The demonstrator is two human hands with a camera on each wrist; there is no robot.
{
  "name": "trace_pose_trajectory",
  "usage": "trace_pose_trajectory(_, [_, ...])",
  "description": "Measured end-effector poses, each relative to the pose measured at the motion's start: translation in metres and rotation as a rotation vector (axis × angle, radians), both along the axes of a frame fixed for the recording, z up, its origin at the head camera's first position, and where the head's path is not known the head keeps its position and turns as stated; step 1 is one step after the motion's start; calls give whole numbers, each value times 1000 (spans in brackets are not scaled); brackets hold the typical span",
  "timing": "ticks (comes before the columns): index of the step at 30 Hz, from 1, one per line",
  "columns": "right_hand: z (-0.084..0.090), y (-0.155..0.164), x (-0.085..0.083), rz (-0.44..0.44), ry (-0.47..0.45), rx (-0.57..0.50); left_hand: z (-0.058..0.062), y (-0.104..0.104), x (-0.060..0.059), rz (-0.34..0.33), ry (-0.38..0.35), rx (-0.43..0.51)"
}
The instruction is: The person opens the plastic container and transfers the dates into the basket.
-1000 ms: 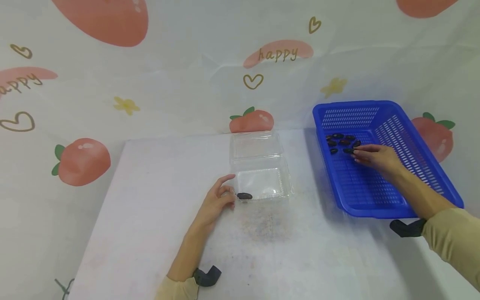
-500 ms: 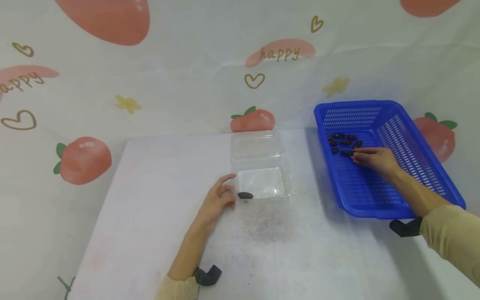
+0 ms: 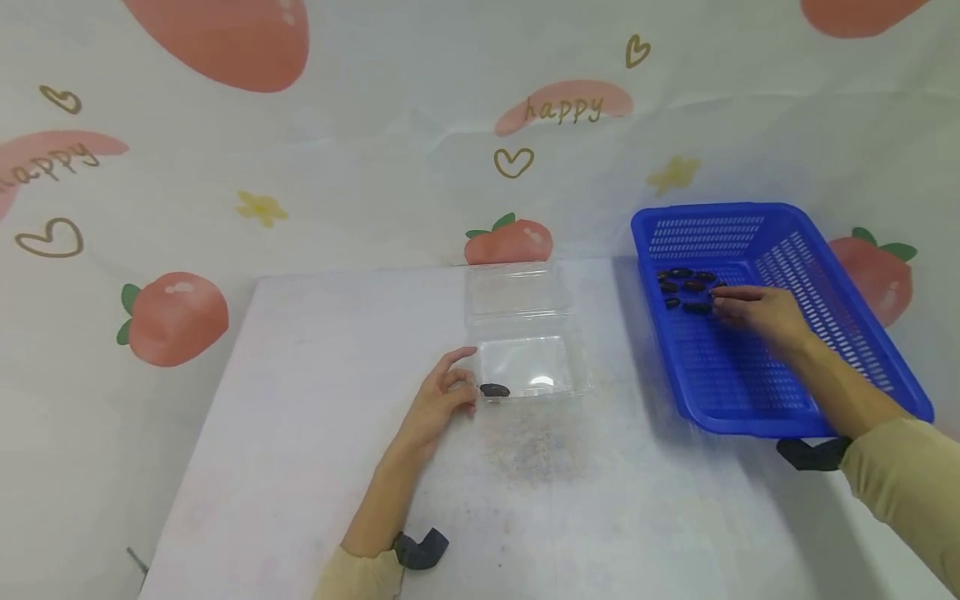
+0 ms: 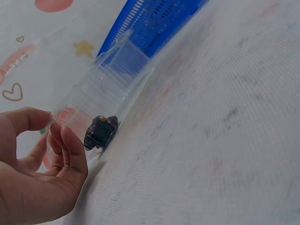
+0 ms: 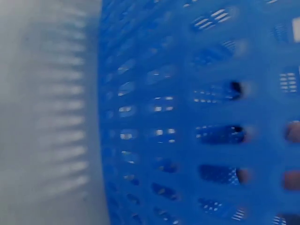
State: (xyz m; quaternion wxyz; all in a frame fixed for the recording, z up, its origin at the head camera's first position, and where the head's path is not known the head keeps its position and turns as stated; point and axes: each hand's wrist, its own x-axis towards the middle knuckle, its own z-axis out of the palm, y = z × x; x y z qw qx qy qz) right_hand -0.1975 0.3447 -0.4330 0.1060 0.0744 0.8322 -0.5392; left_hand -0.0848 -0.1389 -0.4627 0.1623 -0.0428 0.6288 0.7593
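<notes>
My left hand [image 3: 438,404] holds the left edge of a clear hinged plastic box [image 3: 525,367], its lid folded back away from me. One dark brown date [image 3: 495,390] lies in the box's near left corner; the left wrist view shows it as a dark glossy lump [image 4: 101,132] through the plastic. Inside the blue basket [image 3: 678,392], my right hand [image 3: 761,315] pinches at a date on the right of a small group, and the fingertips mostly cover it. Another date [image 3: 697,308] lies just left of those fingertips. Basket wall fills the right wrist view, hiding most of the hand.
Several more dates [image 3: 693,286] lie at the basket's left side. The basket stands right of the box on a white table [image 3: 315,400]. Behind rises a white backdrop [image 3: 375,167] printed with fruit and hearts.
My right hand has shifted a date slightly left and nearer, let it go, and moved up to the neighbouring date. The left hand stays at the box; the view has shifted slightly.
</notes>
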Motion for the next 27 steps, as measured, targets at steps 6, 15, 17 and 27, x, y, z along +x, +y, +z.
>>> trace_pose_trajectory(6, [15, -6, 4, 35, 37, 26, -1, -2, 0, 15, -1, -11])
trace_pose_trajectory(15, [42, -34, 20, 75, 105, -42, 3, -2, 2, 9, -16, -35])
trace_pose_trajectory(17, [47, -42, 25, 85, 123, -61, 4, -1, 2, -1, -18, -51])
trace_pose_trajectory(27, [66, -88, 36, 120, 174, -100, 4, 1, 0, -15, -12, -79])
